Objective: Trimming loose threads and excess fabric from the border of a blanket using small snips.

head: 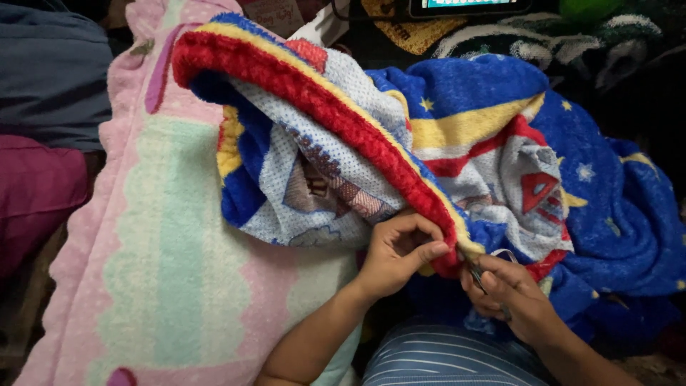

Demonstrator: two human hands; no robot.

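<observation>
A thick fleece blanket (pixel 457 143), blue with yellow stars and a red and yellow border (pixel 336 107), lies bunched over my lap. My left hand (pixel 396 250) pinches the red border near its lower end, thumb on top. My right hand (pixel 504 293) sits just to the right of it, closed around a small thin metal tool (pixel 477 275), with a loop of pale thread (pixel 504 252) above the fingers. What kind of tool it is cannot be made out. The blanket's pale underside (pixel 321 179) shows a printed picture.
A pink, mint and white fleece blanket (pixel 164 264) lies spread at the left. Dark blue and magenta cloth (pixel 43 143) sit at the far left. My striped clothing (pixel 443 357) shows at the bottom. More fabrics and a device with a lit screen (pixel 464 7) lie along the top.
</observation>
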